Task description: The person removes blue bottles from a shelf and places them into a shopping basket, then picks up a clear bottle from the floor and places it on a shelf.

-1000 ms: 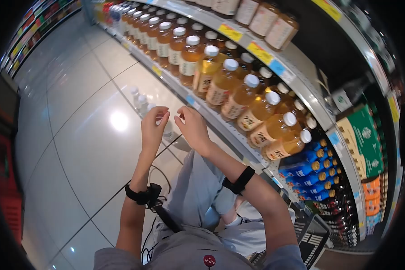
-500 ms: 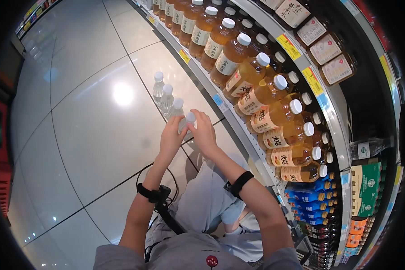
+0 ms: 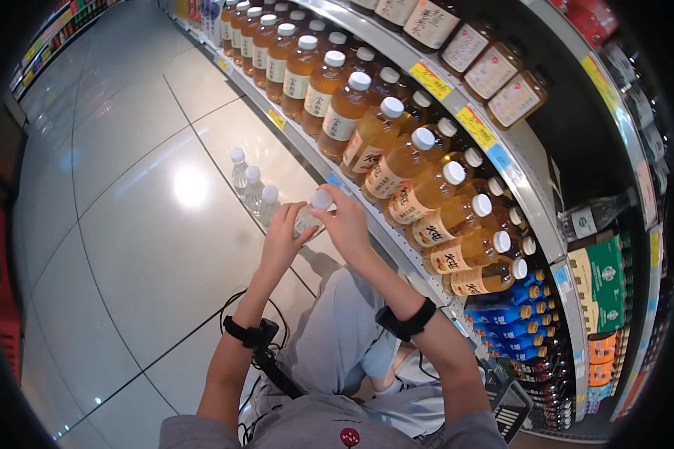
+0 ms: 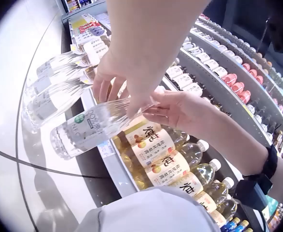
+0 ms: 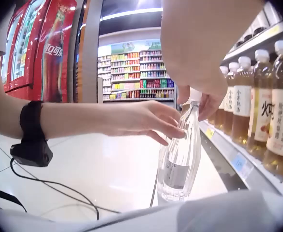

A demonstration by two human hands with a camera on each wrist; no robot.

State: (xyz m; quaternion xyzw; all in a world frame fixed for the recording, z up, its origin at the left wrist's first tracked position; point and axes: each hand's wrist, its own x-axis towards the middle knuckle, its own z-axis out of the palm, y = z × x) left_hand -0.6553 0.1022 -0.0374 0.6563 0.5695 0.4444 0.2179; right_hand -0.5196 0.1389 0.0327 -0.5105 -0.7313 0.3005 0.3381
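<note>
A clear bottle (image 4: 86,128) with a white cap (image 3: 322,200) is held between both hands over the floor. My right hand (image 3: 344,228) pinches its cap from above; in the right wrist view the fingers wrap the neck. My left hand (image 3: 283,238) grips the bottle's upper side with fingers and thumb. Beyond it, three similar clear bottles (image 3: 252,187) stand in a row on the tiles, each with a white cap. The right wrist view shows the held bottle (image 5: 180,159) nearly upright, its base partly hidden by grey cloth.
Amber bottles with white caps (image 3: 341,116) line the low shelf (image 3: 318,161) on the right, with blue bottles (image 3: 513,314) nearer. A dark basket (image 3: 511,408) sits at the lower right. Cables (image 5: 59,186) trail by the left arm, and red vending machines (image 5: 49,53) stand farther off.
Since a second ago, the hands have come to the clear bottle and hold it; the right hand has moved onto its cap. The head view has shifted over the shelf and floor.
</note>
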